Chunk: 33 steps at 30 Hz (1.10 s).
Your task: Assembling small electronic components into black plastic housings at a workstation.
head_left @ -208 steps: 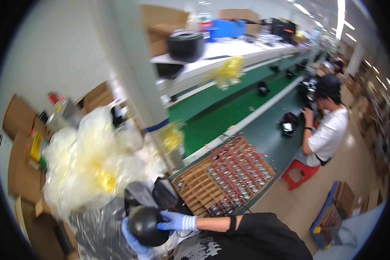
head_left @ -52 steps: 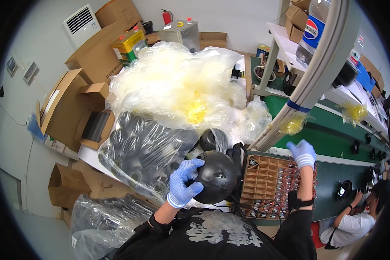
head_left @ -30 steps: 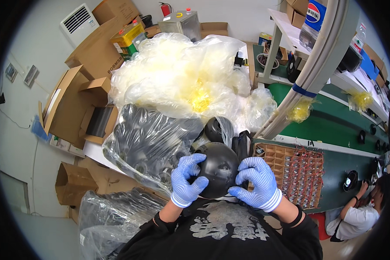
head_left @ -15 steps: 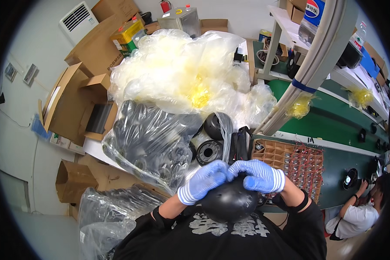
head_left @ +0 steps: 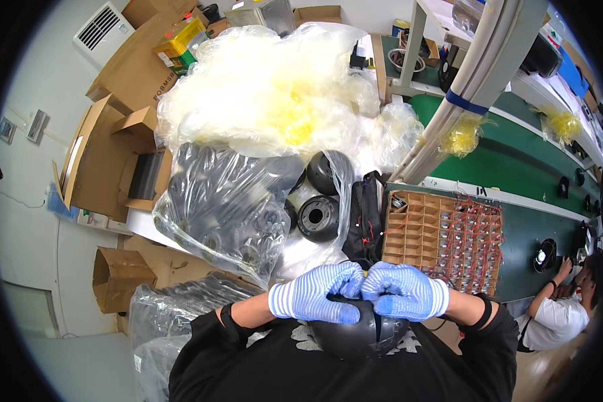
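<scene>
Close to my chest is a smooth, rounded black housing, with a dark slit running down its right part. My left hand, in a blue-and-white striped glove, grips its upper left rim with bent fingers and the thumb on the front. Gloved alike, my right hand pinches the rim beside the slit. Both hands nearly meet at the top, hiding the far side of the housing. Ahead of them, similar black round housings lie in a clear plastic bag.
Right of the bag lie a black pouch and a cardboard divider tray of small wired parts. Translucent bags heap up behind. A slanting post stands at right; a co-worker sits beyond. Cardboard boxes stand left.
My hands and the housing have come lower, nearer my body. The housing has turned, and a dark slit now shows by my right hand. The whole view has shifted slightly.
</scene>
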### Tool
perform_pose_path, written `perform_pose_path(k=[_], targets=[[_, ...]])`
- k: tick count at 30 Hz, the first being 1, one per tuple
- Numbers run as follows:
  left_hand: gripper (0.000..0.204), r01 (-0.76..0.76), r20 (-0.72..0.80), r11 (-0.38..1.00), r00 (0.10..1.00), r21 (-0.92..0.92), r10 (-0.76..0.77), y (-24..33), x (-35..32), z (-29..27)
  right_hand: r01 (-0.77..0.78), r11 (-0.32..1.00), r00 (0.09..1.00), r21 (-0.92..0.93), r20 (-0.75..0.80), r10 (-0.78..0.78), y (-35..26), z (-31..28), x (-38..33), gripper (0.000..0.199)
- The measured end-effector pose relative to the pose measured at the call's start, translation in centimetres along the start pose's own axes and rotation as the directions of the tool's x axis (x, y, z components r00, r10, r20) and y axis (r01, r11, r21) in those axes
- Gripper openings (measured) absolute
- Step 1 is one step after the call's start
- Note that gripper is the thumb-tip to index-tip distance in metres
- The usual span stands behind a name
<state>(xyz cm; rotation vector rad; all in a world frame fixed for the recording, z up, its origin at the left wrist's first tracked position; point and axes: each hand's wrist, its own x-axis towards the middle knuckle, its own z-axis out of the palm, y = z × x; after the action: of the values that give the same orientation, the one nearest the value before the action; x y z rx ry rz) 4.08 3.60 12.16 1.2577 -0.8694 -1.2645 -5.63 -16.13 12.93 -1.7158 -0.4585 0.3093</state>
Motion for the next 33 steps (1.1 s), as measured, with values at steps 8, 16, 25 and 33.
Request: perform_pose_path(k=[8, 16, 25, 33], targets=[[0.047, -0.056, 0.127, 0.998, 0.99, -0.027, 0.059, -0.1, 2.0, 0.4, 0.145, 0.981, 0.984, 0.132, -0.123, -0.129, 3.2, 0.4, -3.9, 0.021], [0.015, -0.103, -0.368, 0.992, 0.927, -0.079, 0.066, -2.3, -3.2, -6.0, 0.45, 0.852, 0.446, 0.269, -0.894, 0.047, 3.1, -3.3, -12.8, 0.042], [0.027, -0.309, 0.065, 0.272, 0.761, 0.912, 0.646, -0.9, 4.2, -2.2, 0.166, 0.986, 0.481, 0.018, -0.875, -0.065, 2.5, -2.9, -7.0, 0.053], [0.047, -0.11, 0.031, 0.079, 0.752, 0.991, 0.659, -0.2, 5.0, 2.4, -0.228, 0.845, 0.478, -0.483, -0.812, -0.335, 3.6, -2.0, -4.5, 0.032]])
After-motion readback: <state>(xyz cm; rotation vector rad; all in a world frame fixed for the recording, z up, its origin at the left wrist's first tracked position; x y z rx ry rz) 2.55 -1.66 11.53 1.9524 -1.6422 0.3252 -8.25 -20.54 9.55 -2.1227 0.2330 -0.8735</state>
